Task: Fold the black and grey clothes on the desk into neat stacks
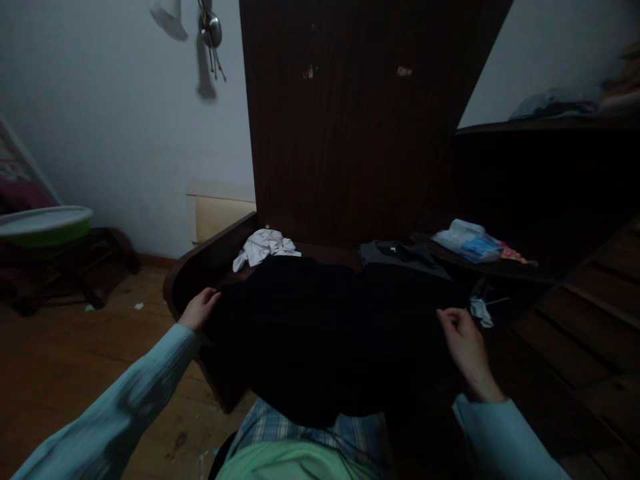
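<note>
A large black garment (320,327) lies spread over a dark wooden table (190,270) in front of me, its near edge hanging toward my lap. My left hand (199,308) grips the garment's left edge with the fingers curled. At the right edge, my right hand (463,333) pinches the cloth between thumb and fingers. Both sleeves are light blue-green. The light is dim and the garment's shape is hard to make out.
A crumpled white cloth (264,247) and a folded grey garment (400,257) lie at the table's far side. A plastic bag (467,240) sits on a shelf at right. A tall dark wardrobe (360,120) stands behind. A green-rimmed basin (45,225) rests at left.
</note>
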`<state>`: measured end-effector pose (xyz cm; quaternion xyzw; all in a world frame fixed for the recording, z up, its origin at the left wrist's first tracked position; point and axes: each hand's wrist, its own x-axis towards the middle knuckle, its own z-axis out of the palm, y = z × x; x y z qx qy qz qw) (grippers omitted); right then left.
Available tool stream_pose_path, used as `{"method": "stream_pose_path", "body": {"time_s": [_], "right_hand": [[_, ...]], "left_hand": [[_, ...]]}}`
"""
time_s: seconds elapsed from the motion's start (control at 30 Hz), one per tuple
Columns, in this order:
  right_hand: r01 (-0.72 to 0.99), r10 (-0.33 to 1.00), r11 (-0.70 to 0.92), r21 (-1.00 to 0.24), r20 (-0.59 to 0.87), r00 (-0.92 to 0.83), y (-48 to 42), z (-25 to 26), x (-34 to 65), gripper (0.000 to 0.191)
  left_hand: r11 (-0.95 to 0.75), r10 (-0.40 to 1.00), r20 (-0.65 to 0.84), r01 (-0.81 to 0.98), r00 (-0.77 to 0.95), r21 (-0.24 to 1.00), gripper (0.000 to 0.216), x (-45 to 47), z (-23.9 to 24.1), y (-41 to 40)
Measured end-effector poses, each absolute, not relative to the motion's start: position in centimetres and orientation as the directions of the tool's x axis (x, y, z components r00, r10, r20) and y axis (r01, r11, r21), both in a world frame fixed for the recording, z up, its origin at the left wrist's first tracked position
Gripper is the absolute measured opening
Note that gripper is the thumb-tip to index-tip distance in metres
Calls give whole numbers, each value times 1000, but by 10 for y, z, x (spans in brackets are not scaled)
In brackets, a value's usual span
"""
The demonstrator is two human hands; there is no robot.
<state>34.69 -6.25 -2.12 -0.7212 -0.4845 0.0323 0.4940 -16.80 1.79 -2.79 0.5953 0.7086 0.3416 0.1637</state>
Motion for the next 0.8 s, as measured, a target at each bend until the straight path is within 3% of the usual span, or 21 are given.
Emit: {"method": "stream_pose_path", "body": {"time_s": [0.13, 0.23, 0.33, 0.43, 0.5, 0.6, 0.8], "right_hand": [[772, 902, -51, -634, 303, 308, -70, -17, 354, 37], [833, 935, -86, -547, 244, 257, -80, -16, 356, 33], [839, 897, -17, -544, 362, 253, -84, -5, 334, 30], [771, 946, 202, -604, 323, 6, -77, 9, 285, 26], [705, 945, 326, -630, 242, -221, -62, 13, 246, 20], [648, 913, 392, -654, 189, -361, -27, 11, 193, 16], [773, 872, 489, -404, 192, -451, 31, -15, 139, 41]], "left_hand": [[52, 998, 23, 937, -64, 345, 23, -176, -21, 0], [-104, 988, 136, 972, 76, 212, 36, -176, -13, -10], [-402, 898, 263, 901, 354, 163, 55, -164, -10, -10], [-570, 814, 259, 800, 519, 189, 65, -146, -15, -4], [-579, 813, 245, 782, 529, 233, 66, -136, -21, 1], [-518, 855, 221, 793, 469, 319, 58, -128, -29, 6], [-377, 925, 235, 800, 299, 466, 44, -125, -30, 10]]}}
